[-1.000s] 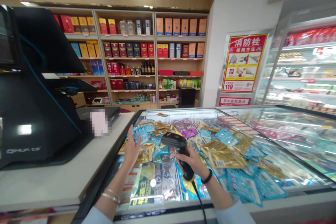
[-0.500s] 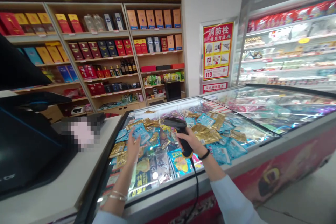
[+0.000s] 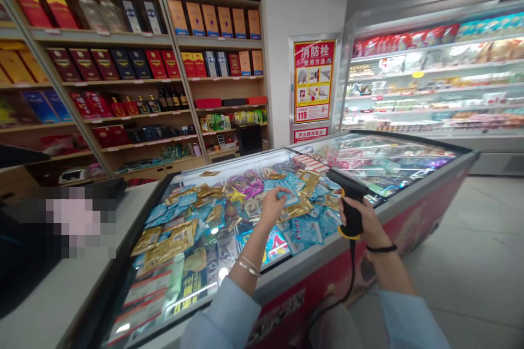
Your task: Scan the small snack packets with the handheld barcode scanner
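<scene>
My right hand point(image 3: 366, 221) is wrapped round the grip of a black and yellow handheld scanner point(image 3: 352, 210), whose cord hangs down in front of the freezer. My left hand point(image 3: 273, 207) reaches over the right-hand pile, its fingers bent at a blue packet point(image 3: 289, 185); whether they pinch it is too small to tell. Blue and gold packets lie in loose piles on the glass top of the chest freezer point(image 3: 327, 144). Gold packets point(image 3: 170, 245) are on its left part, and pink ones point(image 3: 249, 184) lie near the middle.
At the left is a pale counter point(image 3: 61, 294) with dark equipment. Shelves point(image 3: 139, 84) of boxes and bottles stand behind. A red poster point(image 3: 313, 82) hangs on the wall, with a lit display fridge point(image 3: 434, 87) at the right.
My left hand has moved right, from the left pile to the right pile. My right hand has carried the scanner right. The view has turned right.
</scene>
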{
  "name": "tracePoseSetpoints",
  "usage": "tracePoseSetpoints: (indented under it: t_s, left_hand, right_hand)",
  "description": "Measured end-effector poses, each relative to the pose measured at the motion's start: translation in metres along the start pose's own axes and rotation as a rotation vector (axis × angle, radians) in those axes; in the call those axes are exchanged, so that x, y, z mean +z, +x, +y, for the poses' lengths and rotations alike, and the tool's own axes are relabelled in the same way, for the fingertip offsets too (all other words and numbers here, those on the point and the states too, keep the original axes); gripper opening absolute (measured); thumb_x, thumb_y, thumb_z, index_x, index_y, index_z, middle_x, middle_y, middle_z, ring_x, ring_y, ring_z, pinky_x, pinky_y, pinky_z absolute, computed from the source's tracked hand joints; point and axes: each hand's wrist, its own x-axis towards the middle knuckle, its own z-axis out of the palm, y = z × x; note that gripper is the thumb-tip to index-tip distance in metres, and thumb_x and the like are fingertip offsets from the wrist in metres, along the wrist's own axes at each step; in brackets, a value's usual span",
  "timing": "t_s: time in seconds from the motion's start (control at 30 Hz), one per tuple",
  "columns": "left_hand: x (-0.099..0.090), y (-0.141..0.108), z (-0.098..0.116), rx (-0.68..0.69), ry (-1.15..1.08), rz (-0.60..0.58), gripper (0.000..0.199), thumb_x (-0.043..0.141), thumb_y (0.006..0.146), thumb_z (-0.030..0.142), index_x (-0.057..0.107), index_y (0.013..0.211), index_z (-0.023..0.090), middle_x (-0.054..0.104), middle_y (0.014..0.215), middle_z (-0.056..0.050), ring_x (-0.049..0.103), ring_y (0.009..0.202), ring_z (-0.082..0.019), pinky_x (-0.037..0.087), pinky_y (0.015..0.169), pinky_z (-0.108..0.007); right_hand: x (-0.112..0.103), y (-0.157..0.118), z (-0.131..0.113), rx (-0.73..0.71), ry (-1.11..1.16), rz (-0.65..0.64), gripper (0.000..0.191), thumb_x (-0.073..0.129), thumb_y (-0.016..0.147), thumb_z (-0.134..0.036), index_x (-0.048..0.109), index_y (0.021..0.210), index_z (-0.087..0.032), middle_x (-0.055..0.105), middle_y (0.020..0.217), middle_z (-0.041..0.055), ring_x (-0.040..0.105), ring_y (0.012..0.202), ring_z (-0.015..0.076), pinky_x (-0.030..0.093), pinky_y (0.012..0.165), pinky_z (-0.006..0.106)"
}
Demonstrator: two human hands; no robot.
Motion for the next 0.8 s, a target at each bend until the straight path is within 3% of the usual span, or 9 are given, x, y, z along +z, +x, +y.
tracePoseSetpoints:
  t_s: [0.13, 0.27, 0.57, 0.7, 0.8]
  left_hand:
    - [0.033, 0.004, -0.004, 0.036, 0.281, -0.107, 0.022, 0.058, 0.078, 0.009, 0.074, 0.089, 0.018, 0.067, 0.078, -0.002, 0.061, 0.074, -0.016, 0.051, 0.080, -0.031]
    - [0.042, 0.005, -0.012, 0.028, 0.457, -0.051, 0.025, 0.058, 0.077, 0.006, 0.073, 0.093, 0.019, 0.068, 0.101, -0.008, 0.063, 0.097, -0.021, 0.047, 0.091, -0.033]
    - [0.044, -0.002, -0.018, 0.019, 0.639, 0.043, 0.019, 0.058, 0.081, 0.016, 0.072, 0.094, 0.018, 0.060, 0.123, -0.013, 0.050, 0.121, -0.029, 0.037, 0.106, -0.042]
    - [0.041, -0.002, -0.017, 0.006, 0.610, 0.027, 0.019, 0.059, 0.082, 0.018, 0.073, 0.095, 0.019, 0.060, 0.129, -0.013, 0.048, 0.126, -0.028, 0.036, 0.108, -0.042]
    - [0.020, 0.004, -0.012, 0.074, 0.555, 0.095, 0.021, 0.060, 0.081, 0.018, 0.073, 0.096, 0.020, 0.062, 0.127, -0.012, 0.049, 0.127, -0.027, 0.035, 0.110, -0.043]
  right_hand:
    - [-0.035, -0.015, 0.013, 0.022, 0.010, 0.146, 0.034, 0.080, 0.067, -0.036, 0.067, 0.092, -0.017, 0.058, 0.059, -0.0031, 0.049, 0.038, 0.0103, 0.041, 0.033, 0.022]
    - [-0.055, -0.022, 0.016, 0.039, 0.014, 0.235, 0.033, 0.081, 0.066, -0.035, 0.067, 0.089, -0.017, 0.058, 0.059, -0.0026, 0.049, 0.039, 0.0099, 0.041, 0.033, 0.021]
    - [-0.076, -0.015, 0.023, 0.087, 0.004, 0.300, 0.039, 0.085, 0.059, -0.035, 0.068, 0.089, -0.016, 0.058, 0.058, -0.0026, 0.050, 0.039, 0.0104, 0.041, 0.033, 0.021]
    - [-0.070, -0.010, 0.029, 0.134, 0.008, 0.291, 0.039, 0.086, 0.057, -0.036, 0.066, 0.084, -0.016, 0.058, 0.057, -0.0030, 0.050, 0.038, 0.0104, 0.042, 0.033, 0.021]
    - [-0.055, -0.003, 0.024, 0.124, 0.002, 0.218, 0.041, 0.084, 0.059, -0.037, 0.067, 0.089, -0.016, 0.058, 0.057, -0.0031, 0.049, 0.037, 0.0105, 0.041, 0.032, 0.022]
